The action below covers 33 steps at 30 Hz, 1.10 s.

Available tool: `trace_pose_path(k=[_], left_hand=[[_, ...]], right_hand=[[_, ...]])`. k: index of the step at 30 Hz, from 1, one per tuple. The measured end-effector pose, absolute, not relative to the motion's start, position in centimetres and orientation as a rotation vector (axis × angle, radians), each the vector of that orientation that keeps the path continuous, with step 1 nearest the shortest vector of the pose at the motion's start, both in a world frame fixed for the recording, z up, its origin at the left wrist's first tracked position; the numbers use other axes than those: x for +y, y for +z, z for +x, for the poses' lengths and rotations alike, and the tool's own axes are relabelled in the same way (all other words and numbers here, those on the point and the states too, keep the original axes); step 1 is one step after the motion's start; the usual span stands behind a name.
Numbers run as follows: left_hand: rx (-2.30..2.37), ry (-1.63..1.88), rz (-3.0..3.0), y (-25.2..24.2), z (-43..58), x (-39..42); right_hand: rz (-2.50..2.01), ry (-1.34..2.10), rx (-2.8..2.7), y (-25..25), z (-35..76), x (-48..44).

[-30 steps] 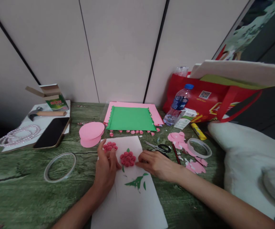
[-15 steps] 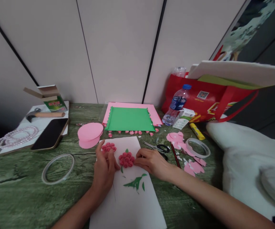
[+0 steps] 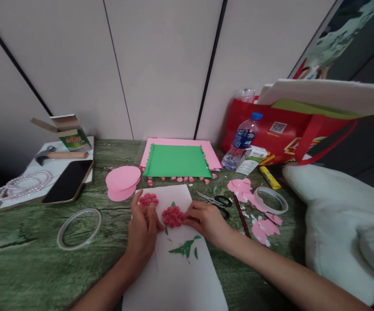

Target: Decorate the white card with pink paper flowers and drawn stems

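A white board [image 3: 177, 280] lies in front of me with two clusters of rolled pink paper flowers on it. My left hand [image 3: 143, 231] rests on its left side, fingers apart, partly covering the upper-left flower cluster [image 3: 149, 198]. My right hand [image 3: 208, 221] has its fingertips pinched together at the right edge of the middle flower cluster [image 3: 173, 217]; anything between them is hidden. A small green paper leaf [image 3: 173, 204] tops that cluster. Lower on the board are green paper pieces [image 3: 184, 248], some shaped like leaves.
Scissors [image 3: 214, 200], a dark red pencil [image 3: 241, 216], pink paper scraps [image 3: 264, 229] and a tape roll [image 3: 271, 200] lie to the right. Another tape roll [image 3: 79, 247], pink paper circles [image 3: 122, 178] and a phone [image 3: 68, 182] are left. A green sheet [image 3: 177, 160] lies behind; a bottle [image 3: 242, 142] stands right.
The view has shifted very slightly. Both hands stay in nearly the same place at the board, with the right fingertips still at the middle flower cluster.
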<state>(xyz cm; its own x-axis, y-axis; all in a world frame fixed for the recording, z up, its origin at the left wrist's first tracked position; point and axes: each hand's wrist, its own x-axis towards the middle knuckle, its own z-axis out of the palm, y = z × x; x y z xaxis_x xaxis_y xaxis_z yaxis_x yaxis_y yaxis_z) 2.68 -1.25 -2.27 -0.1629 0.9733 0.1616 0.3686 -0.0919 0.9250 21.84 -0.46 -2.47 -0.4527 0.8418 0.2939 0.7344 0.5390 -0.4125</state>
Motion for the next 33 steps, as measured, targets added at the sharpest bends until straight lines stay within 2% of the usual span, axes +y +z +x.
trace_pose_path(k=[7,18,26,33], left_hand=[[1.572,1.24,1.486,-2.16,2.63,-1.27],[1.557,1.238,1.454,-2.42,2.55,-1.29],[1.557,1.241,1.463,-2.38,2.59,-1.27],[1.551,1.245,1.464,-2.28,2.65,-1.37]], right_hand=[[-1.347,0.158,-2.32,-2.28,21.41,-0.97],[-1.385,0.195,-2.256,-2.76,21.35,-1.09],[-1.252,0.254,-2.267,-2.42,21.84,-1.27],[-1.268,0.078,-2.305,-2.78,21.49,-1.3]])
